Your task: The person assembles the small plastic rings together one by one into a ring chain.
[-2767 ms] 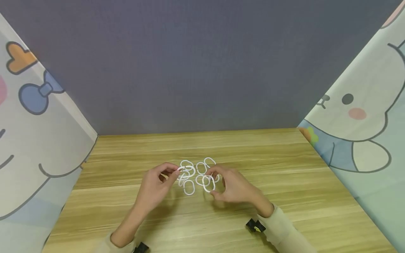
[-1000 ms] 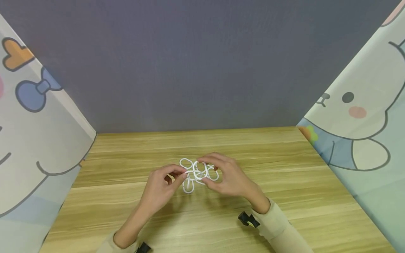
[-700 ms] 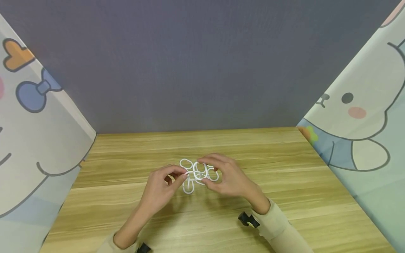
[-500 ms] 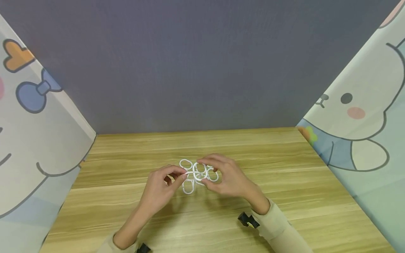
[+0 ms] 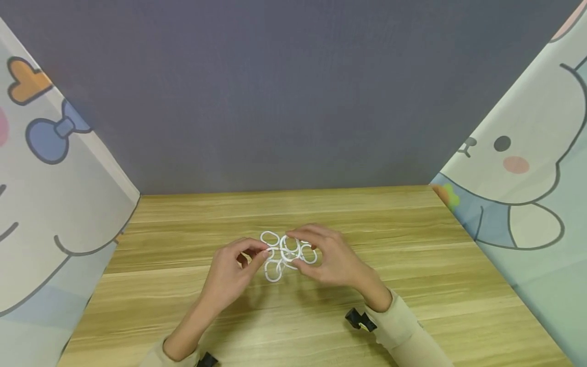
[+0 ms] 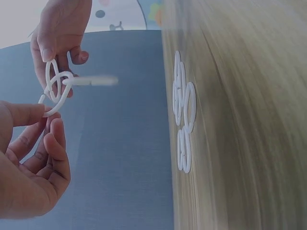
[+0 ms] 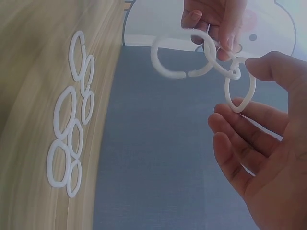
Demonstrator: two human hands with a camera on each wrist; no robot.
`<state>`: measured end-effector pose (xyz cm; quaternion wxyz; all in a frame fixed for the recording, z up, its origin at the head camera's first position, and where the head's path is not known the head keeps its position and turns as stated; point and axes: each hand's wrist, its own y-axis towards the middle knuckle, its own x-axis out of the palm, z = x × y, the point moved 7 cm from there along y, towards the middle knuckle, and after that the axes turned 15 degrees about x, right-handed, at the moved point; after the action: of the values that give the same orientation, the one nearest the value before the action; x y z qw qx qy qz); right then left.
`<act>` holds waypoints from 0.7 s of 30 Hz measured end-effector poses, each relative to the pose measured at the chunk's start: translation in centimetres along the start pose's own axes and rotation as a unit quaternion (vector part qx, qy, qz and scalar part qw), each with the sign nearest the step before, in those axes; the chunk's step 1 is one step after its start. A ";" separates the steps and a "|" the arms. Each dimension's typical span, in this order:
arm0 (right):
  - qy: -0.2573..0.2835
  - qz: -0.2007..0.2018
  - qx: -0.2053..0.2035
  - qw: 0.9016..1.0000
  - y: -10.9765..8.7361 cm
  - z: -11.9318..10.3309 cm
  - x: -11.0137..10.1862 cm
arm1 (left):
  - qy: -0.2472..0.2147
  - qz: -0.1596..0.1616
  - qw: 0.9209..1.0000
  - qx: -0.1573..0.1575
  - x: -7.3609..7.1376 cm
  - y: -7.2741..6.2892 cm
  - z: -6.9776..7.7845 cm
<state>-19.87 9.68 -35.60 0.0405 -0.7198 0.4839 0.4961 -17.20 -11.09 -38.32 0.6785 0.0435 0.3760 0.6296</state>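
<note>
Above the table, my left hand (image 5: 231, 270) pinches a white oval plastic ring (image 7: 220, 71) between thumb and forefinger. My right hand (image 5: 335, 257) holds a second white ring (image 7: 228, 96), thumb on one end and fingers at the other. In the right wrist view these two rings cross and look hooked through each other. From the left hand's ring hangs a third ring (image 7: 168, 73), a small gap showing in its side; in the left wrist view it is blurred. Several loose white rings (image 7: 49, 163) lie on the table beneath, partly covered by the hands in the head view.
The wood-grain table (image 5: 192, 224) meets a grey back panel (image 5: 284, 102). Panels printed with cartoon figures stand at the left (image 5: 69, 204) and right (image 5: 527, 214). Black clips (image 5: 359, 319) sit at both sleeve cuffs.
Since the earliest frame, my right hand has moved left and slightly up, bringing its ring from apart to crossing the left hand's ring. Lately the hands barely move; the hanging ring swings.
</note>
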 end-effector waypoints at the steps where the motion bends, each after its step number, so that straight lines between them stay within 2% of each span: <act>1: -0.001 0.002 0.000 1.000 0.0 0.0 0.0 | 0.001 0.001 1.000 -0.002 -0.1 0.0 0.0; 7: 0.024 0.005 0.005 1.000 -0.1 0.2 -0.1 | 0.004 0.012 1.000 -0.016 -0.6 0.1 -0.1; 14: 0.065 -0.022 -0.009 0.998 -0.1 0.2 0.2 | -0.003 0.028 0.999 -0.031 -1.3 0.2 -0.6; 21: 0.084 -0.036 -0.003 0.996 0.0 0.2 0.3 | -0.002 0.035 0.999 -0.021 -1.6 0.3 -0.6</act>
<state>-20.03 9.57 -35.91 0.0157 -0.7758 0.4578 0.4339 -17.72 -12.70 -37.87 0.6578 0.0435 0.3599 0.6602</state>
